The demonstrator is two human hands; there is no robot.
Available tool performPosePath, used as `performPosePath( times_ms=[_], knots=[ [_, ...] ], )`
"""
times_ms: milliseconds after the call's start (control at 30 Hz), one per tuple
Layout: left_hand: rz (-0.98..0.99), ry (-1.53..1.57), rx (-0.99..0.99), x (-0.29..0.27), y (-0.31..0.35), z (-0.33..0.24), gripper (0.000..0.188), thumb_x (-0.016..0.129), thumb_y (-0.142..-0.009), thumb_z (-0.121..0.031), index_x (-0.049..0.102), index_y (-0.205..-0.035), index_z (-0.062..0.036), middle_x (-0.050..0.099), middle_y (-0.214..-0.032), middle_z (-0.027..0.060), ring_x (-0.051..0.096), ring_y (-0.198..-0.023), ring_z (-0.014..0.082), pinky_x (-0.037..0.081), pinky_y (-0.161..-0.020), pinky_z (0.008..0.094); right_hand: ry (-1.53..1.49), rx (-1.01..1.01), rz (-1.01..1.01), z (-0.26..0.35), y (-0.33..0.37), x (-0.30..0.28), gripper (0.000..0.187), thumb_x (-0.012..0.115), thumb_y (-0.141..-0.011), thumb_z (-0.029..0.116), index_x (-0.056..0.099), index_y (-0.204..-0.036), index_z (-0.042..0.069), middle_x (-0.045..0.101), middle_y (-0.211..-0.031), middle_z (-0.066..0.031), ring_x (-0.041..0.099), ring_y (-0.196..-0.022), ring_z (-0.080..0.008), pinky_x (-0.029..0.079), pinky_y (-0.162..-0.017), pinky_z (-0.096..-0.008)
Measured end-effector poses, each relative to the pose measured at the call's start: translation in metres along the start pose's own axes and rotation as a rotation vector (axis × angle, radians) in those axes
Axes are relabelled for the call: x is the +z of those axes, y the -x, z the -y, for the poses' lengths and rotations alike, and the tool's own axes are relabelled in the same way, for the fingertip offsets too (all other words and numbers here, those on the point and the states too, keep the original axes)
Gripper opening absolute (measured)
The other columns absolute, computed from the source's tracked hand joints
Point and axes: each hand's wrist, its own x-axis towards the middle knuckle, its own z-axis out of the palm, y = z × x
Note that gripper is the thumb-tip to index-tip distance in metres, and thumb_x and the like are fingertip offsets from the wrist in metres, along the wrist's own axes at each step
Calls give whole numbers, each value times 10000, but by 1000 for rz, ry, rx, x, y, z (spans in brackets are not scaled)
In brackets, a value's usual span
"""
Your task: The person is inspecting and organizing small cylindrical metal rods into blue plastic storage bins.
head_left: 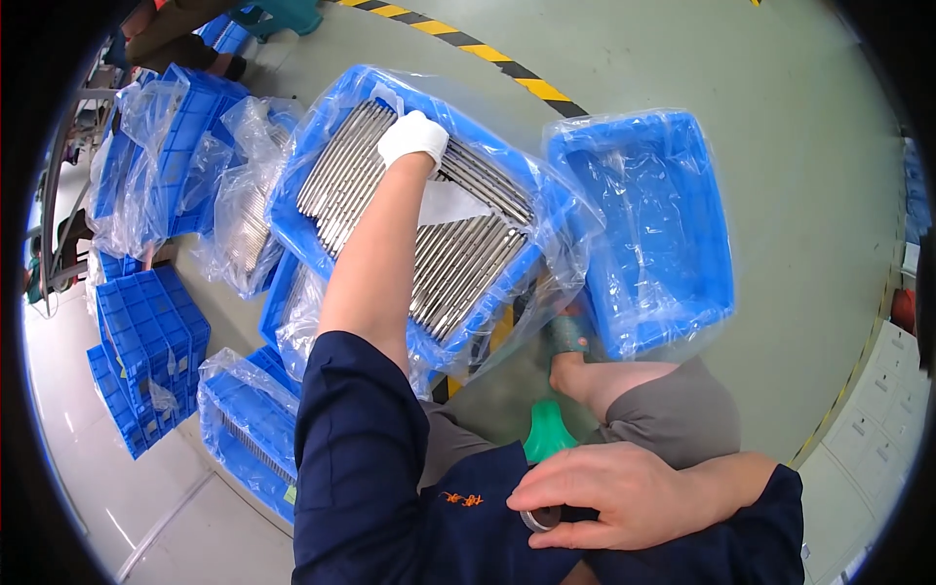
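Note:
My left hand (413,139), in a white glove, reaches over the far part of a plastic-lined blue crate (284,208). Slender metal rods (466,271) lie side by side there in rows, with a white sheet (450,204) showing between groups. The glove touches or hovers just above the rods; its fingers point away and are hidden, so I cannot tell whether it grips one. Bare and close to my lap, my right hand (624,495) is closed, thumb and fingers around a small round metal ring (539,518) with a dark centre.
Right of the rods stands another blue crate (717,244) lined with clear plastic. Stacked blue crates (151,336) and bagged ones (249,419) crowd the left. A green stool edge (548,429) shows between my legs. Black-and-yellow tape (468,44) crosses the floor; a person (180,44) is at upper left.

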Motion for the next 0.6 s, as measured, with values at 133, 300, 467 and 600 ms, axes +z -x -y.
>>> performPosePath(
  times_ms=[133, 300, 467, 600],
  knots=[
    [-98, -56, 9, 3, 8, -7, 292, 451, -753, -222, 637, -907, -58, 614, -934, 162, 592, -886, 294, 456, -779, 361, -10, 2, 11, -1, 1, -1, 296, 634, -746, 177, 527, -999, 68, 563, -889, -73, 572, -772, -237, 469, -629, -308],
    [-70, -43, 45, 5, 8, -3, 305, 447, -753, -243, 633, -910, -60, 608, -943, 168, 589, -887, 299, 454, -777, 366, -28, 0, 10, -2, 2, 0, 298, 632, -748, 179, 526, -1003, 69, 562, -886, -74, 572, -769, -235, 470, -627, -305],
    [-84, -62, 85, 11, 23, -9, 312, 442, -758, -252, 612, -926, -51, 606, -950, 167, 586, -893, 292, 446, -791, 366, -16, -3, 14, -1, 1, -1, 295, 628, -752, 184, 526, -1003, 70, 561, -886, -70, 570, -764, -235, 468, -625, -302],
    [-70, -45, 82, 12, 24, -13, 318, 456, -754, -260, 607, -920, -35, 601, -954, 174, 583, -900, 285, 446, -793, 363, -17, 10, 21, 1, 2, 0, 288, 625, -754, 184, 530, -1002, 70, 561, -884, -64, 570, -763, -233, 466, -620, -299]
  ],
)
